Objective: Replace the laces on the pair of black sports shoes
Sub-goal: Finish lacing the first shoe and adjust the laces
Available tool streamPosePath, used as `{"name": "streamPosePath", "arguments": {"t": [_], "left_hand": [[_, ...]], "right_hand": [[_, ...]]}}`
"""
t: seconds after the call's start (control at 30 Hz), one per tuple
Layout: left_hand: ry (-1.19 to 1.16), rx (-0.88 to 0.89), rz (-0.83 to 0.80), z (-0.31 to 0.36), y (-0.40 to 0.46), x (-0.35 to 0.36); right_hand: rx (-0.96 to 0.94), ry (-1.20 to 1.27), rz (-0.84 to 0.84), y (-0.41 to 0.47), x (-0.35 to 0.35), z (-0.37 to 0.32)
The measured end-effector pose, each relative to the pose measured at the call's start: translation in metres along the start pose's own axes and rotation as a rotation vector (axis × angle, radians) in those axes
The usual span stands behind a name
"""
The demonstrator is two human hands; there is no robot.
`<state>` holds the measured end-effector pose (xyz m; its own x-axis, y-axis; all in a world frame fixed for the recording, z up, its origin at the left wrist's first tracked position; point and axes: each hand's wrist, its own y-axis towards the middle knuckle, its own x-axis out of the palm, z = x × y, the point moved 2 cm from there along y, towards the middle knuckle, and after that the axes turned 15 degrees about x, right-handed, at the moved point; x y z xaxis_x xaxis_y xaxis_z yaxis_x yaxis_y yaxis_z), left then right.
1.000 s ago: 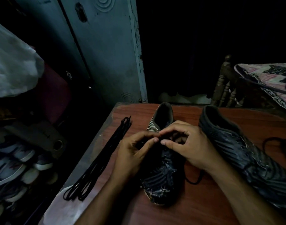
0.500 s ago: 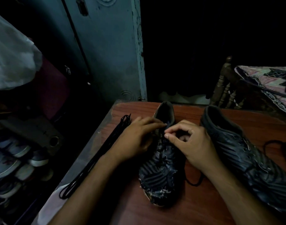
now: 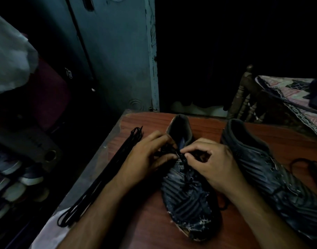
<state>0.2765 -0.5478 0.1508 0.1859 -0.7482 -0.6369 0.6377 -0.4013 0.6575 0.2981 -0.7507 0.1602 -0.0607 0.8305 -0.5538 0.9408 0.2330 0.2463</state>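
A black striped sports shoe (image 3: 188, 200) lies in the middle of the reddish wooden table (image 3: 148, 229), toe toward me. My left hand (image 3: 147, 159) and my right hand (image 3: 211, 162) meet over its upper eyelets, each pinching a black lace (image 3: 183, 165) that runs down the shoe's front. The second black shoe (image 3: 272, 175) lies to the right, beside my right wrist. A bundle of long black laces (image 3: 107, 175) stretches along the table's left edge. Another loose black lace (image 3: 308, 164) sits at the far right.
The table's left edge drops off toward a shelf of shoes (image 3: 14, 178) in the dark. A blue-grey cabinet door (image 3: 114, 56) stands behind the table. A wooden bed frame (image 3: 244, 97) with a patterned cover is at the back right.
My left hand first slid up toward the shoe's opening, then curled its fingers in to pinch the lace. My right hand stayed at the top eyelets.
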Motion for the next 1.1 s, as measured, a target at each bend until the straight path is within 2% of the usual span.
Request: {"name": "streamPosePath", "arguments": {"t": [0.23,0.43,0.57,0.77,0.93,1.03,1.1], "left_hand": [[0.014,0.033,0.013,0.001,0.001,0.002],[0.01,0.033,0.02,0.002,0.001,0.002],[0.004,0.03,0.017,0.003,0.001,0.002],[-0.061,-0.04,0.057,0.008,-0.001,0.002],[-0.049,-0.007,-0.01,0.009,-0.002,0.002],[-0.055,-0.052,0.045,0.011,0.0,0.004],[-0.071,-0.089,0.084,0.013,0.0,0.006]], "right_hand": [[0.068,-0.072,-0.069,0.001,0.002,0.0],[0.103,-0.025,-0.161,0.002,0.001,0.001],[0.024,-0.114,-0.107,0.0,0.003,0.0],[0.02,-0.087,-0.181,0.005,-0.004,0.005],[0.089,-0.004,-0.104,0.006,0.002,0.007],[0.175,0.023,-0.049,0.008,0.003,0.009],[0.209,0.015,-0.076,0.008,0.002,0.011]]}}
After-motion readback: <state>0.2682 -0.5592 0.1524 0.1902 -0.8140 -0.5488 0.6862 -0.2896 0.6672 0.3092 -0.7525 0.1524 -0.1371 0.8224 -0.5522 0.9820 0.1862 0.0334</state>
